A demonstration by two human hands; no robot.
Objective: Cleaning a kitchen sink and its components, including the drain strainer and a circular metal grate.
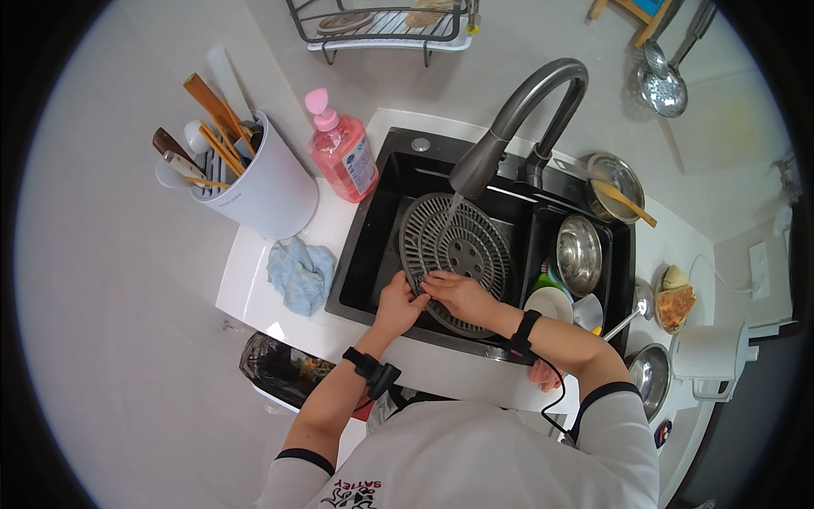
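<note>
A round slotted drain rack, grey and disc-shaped (470,242), leans in the left basin of a black double sink (356,280). My left hand (399,305) grips its near left rim, with thumb and fingers around the edge. Beside it, my right hand (459,296) rests on the slotted face near the same rim, fingertips close to the left thumb; whether it pinches anything is hidden. Water runs onto the rack from the dark pull-down faucet (477,165) above it.
Steel bowl (579,254) and stacked dishes (550,305) fill the right basin. Pink soap bottle (346,156), utensil bin (273,184) and blue cloth (301,275) stand left. A pan with a wooden spatula (613,191), a food plate (675,302) and a white pot (709,359) are right; a waste bin (280,369) sits below.
</note>
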